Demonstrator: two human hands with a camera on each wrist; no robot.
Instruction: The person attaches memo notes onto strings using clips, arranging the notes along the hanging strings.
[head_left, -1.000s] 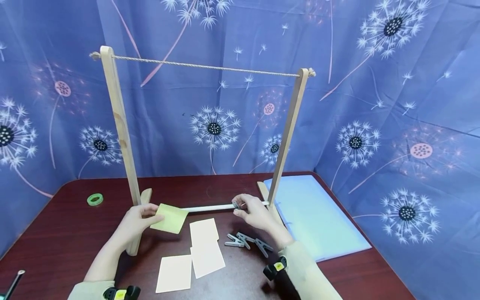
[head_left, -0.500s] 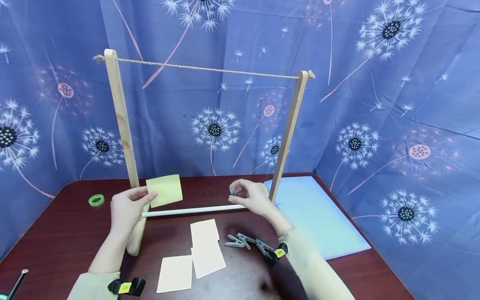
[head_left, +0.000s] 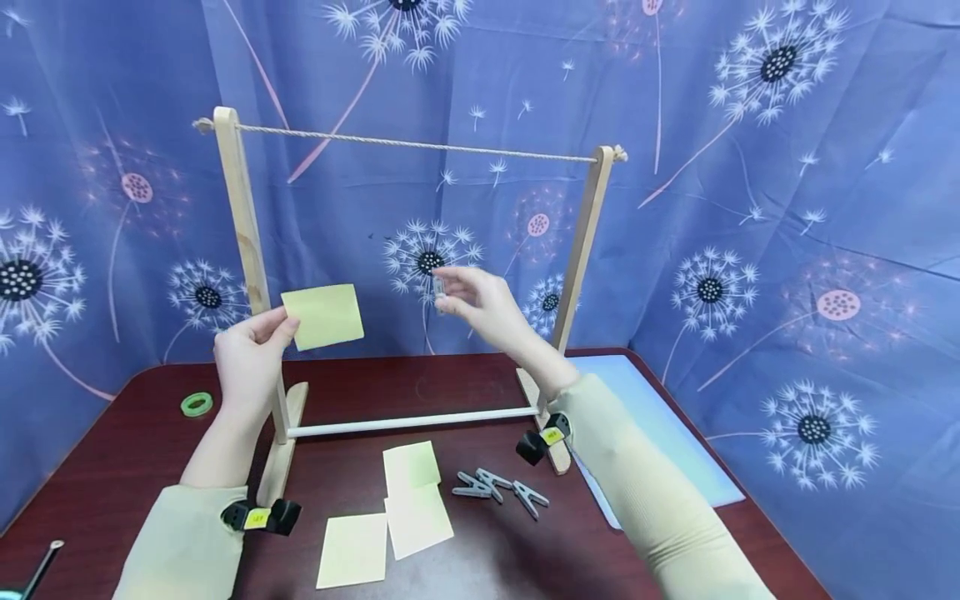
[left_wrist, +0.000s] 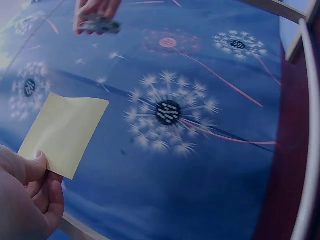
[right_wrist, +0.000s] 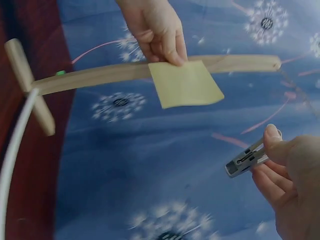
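Note:
My left hand [head_left: 251,358] pinches a yellow sticky note [head_left: 324,317] by its left edge, between thumb and fingers. The note hangs in the air in front of the stand's left post, well below the rope [head_left: 420,143]. To the right, my right hand [head_left: 483,308] holds a grey clothespin [head_left: 438,287] by thumb and fingertips at about the note's height. In the right wrist view the clothespin [right_wrist: 246,159] points toward the note, apart from it. Several more grey clothespins [head_left: 491,485] and several pale yellow notes [head_left: 352,550] lie on the table.
The wooden stand has a left post [head_left: 243,208], a right post [head_left: 585,242] and a white bottom bar [head_left: 412,423]. A green tape roll [head_left: 197,405] lies at the left, a blue folder [head_left: 660,433] at the right. A dandelion-patterned curtain [head_left: 420,75] hangs behind.
Both hands have risen from near the white bar to mid-height of the stand, carrying the note and the clothespin. The right hand has also moved left, toward the note.

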